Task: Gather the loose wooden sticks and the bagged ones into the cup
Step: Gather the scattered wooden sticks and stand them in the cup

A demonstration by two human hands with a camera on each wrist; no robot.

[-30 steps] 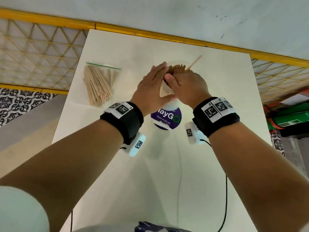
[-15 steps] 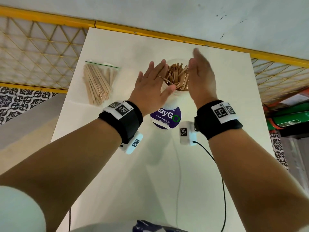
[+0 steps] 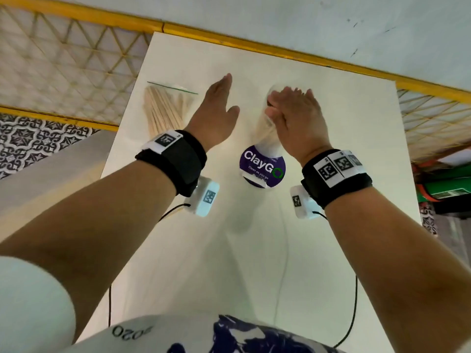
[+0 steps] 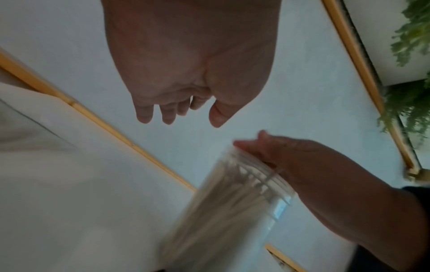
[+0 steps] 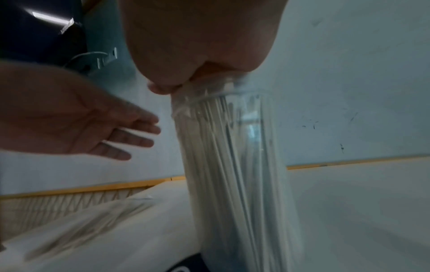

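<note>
A tall clear cup (image 3: 265, 131) stands upright at the table's middle, packed with wooden sticks (image 5: 223, 165). My right hand (image 3: 293, 108) lies flat over the cup's mouth, palm down on the stick tops, thumb beside the rim. My left hand (image 3: 219, 108) hovers open with straight fingers, between the cup and the bag, touching neither. The clear zip bag of sticks (image 3: 165, 108) lies flat at the far left of the table. In the right wrist view the cup (image 5: 232, 184) fills the middle and the left hand (image 5: 93, 128) is to its left.
The white table (image 3: 229, 250) bears a round purple ClayGo sticker (image 3: 262, 169) just in front of the cup. Two thin black cables (image 3: 354, 301) run from the wrist cameras toward me. A yellow-framed lattice railing (image 3: 63, 59) borders the table's left and right.
Both hands were around the cup's top. The left hand has moved left, away from the cup toward the bag. The right hand has swung over and laid flat on the cup's mouth.
</note>
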